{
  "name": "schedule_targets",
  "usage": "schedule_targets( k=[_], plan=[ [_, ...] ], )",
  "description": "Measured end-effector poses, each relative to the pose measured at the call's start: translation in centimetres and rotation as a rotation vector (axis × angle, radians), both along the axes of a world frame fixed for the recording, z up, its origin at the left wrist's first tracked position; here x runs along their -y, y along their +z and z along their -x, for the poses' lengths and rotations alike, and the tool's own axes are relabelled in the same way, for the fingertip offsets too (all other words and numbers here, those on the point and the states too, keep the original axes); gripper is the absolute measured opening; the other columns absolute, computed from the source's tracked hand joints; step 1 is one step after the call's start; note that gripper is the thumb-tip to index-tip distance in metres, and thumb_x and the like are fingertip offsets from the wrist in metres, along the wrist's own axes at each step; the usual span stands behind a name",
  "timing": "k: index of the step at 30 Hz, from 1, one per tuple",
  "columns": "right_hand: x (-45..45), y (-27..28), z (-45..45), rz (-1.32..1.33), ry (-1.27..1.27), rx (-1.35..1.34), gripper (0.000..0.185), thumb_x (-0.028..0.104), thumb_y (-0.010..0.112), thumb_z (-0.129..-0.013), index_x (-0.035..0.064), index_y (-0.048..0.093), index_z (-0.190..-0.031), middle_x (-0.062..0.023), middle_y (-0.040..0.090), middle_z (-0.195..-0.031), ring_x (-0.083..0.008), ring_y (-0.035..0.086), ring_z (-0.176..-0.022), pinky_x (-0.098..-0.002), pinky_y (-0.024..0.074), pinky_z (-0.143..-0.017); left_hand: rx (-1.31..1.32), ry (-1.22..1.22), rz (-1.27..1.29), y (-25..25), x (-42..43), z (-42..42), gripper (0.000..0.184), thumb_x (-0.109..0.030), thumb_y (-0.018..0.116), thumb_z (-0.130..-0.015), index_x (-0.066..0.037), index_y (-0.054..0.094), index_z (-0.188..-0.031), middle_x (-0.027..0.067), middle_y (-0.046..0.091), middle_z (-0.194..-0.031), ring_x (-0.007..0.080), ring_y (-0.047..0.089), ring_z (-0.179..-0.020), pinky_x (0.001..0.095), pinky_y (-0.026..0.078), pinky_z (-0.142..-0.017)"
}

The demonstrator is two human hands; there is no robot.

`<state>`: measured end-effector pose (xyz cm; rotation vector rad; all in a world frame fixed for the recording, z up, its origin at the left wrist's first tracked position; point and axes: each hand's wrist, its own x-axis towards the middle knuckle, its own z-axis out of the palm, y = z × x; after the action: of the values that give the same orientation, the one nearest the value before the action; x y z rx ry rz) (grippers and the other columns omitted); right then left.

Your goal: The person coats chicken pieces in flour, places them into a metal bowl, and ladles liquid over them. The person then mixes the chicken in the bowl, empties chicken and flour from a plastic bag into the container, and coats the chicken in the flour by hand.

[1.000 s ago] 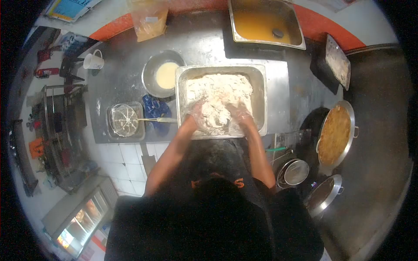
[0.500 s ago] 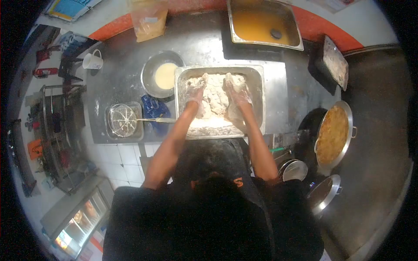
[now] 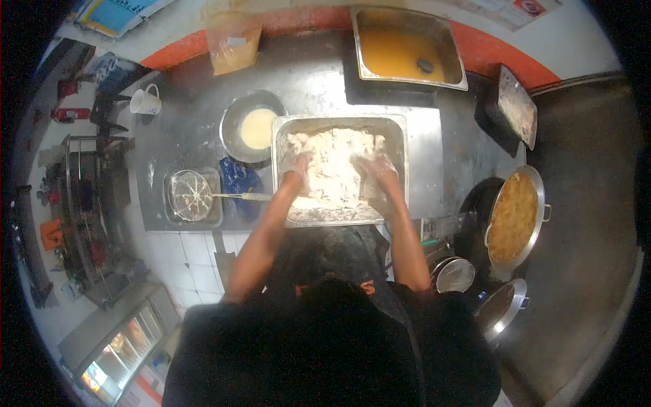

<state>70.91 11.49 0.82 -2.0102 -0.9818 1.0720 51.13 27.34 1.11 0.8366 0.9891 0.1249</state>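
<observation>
A deep metal pan (image 3: 401,146) in front of me holds a mass of white flour with floury lumps (image 3: 333,163); what lies under the coating cannot be made out. My left hand (image 3: 298,171) is inside the pan at the left edge of the lumps, floury and open. On the opposite side my right hand (image 3: 377,171), dusted white too, rests against the lumps with its fingers apart. Both hands' fingertips are partly hidden in flour. Just left of the pan stands a round metal bowl (image 3: 230,129) of pale batter (image 3: 258,129).
A wire skimmer (image 3: 190,195) lies over a small tray, its handle reaching the pan, near a blue cloth (image 3: 239,178). Behind are a bag (image 3: 234,51) and a pan of orange liquid (image 3: 400,51). A frying pan (image 3: 513,217) stands right; a mug (image 3: 145,102) sits left.
Both hands have drawn back toward me inside the pan, from the far part of the lumps to their sides. The lumps look whiter and more heaped. The view has tilted slightly.
</observation>
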Motion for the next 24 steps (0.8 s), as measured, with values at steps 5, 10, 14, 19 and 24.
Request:
schedule_targets(
  k=[5, 10, 14, 19, 24],
  plan=[
    [-3.7, 0.7, 0.8, -0.111, -0.096, -0.109, 0.044, 0.037, 0.038, -0.088, 0.0065, 0.048, -0.118, -0.0208, 0.051, -0.113, -0.0313, 0.048, -0.106, -0.0352, 0.0357, -0.090, 0.129, -0.067, -0.189, -5.3, -0.6, -3.4, 0.057, -0.044, 0.041, -0.087, -0.003, 0.035, -0.126, 0.0112, 0.042, -0.122, 0.0217, 0.044, -0.105, 0.0330, 0.036, -0.088],
    [-3.5, 6.6, 1.6, 0.120, -0.193, 0.031, 0.048, 0.044, 0.036, -0.087, 0.0078, 0.050, -0.116, -0.0189, 0.052, -0.114, -0.0311, 0.046, -0.109, -0.0346, 0.0338, -0.093, 0.114, -0.132, 0.023, -0.7, -1.3, -3.7, 0.059, -0.045, 0.040, -0.087, -0.003, 0.033, -0.129, 0.0108, 0.041, -0.125, 0.0206, 0.042, -0.108, 0.0310, 0.034, -0.092],
    [-1.7, 6.6, -1.0, 0.123, 0.032, 0.095, 0.046, 0.041, 0.042, -0.086, 0.0092, 0.049, -0.118, -0.0106, 0.052, -0.117, -0.0277, 0.047, -0.108, -0.0315, 0.0328, -0.095, 0.126, -0.046, -0.056, -3.2, -2.0, 0.1, 0.050, -0.038, 0.045, -0.087, -0.002, 0.040, -0.121, 0.0091, 0.051, -0.110, 0.0174, 0.051, -0.093, 0.0298, 0.042, -0.080],
    [-4.1, -2.1, -0.4, 0.064, 0.175, -0.049, 0.051, 0.036, 0.055, -0.079, 0.0043, 0.047, -0.118, -0.0155, 0.051, -0.116, -0.0240, 0.050, -0.103, -0.0307, 0.0338, -0.092, 0.065, 0.024, -0.156, 0.2, -0.6, -3.2, 0.056, -0.038, 0.053, -0.082, 0.003, 0.042, -0.119, 0.0108, 0.051, -0.109, 0.0180, 0.047, -0.093, 0.0282, 0.039, -0.080],
    [-1.2, 5.8, 1.2, -0.086, 0.010, 0.234, 0.036, 0.028, 0.046, -0.085, 0.0022, 0.054, -0.109, -0.0122, 0.057, -0.104, -0.0219, 0.054, -0.090, -0.0294, 0.0414, -0.081, -0.260, -0.276, -0.653, -0.7, -0.7, -0.7, 0.036, -0.031, 0.049, -0.086, -0.002, 0.051, -0.108, 0.0085, 0.056, -0.096, 0.0202, 0.050, -0.082, 0.0337, 0.040, -0.076]
  ],
)
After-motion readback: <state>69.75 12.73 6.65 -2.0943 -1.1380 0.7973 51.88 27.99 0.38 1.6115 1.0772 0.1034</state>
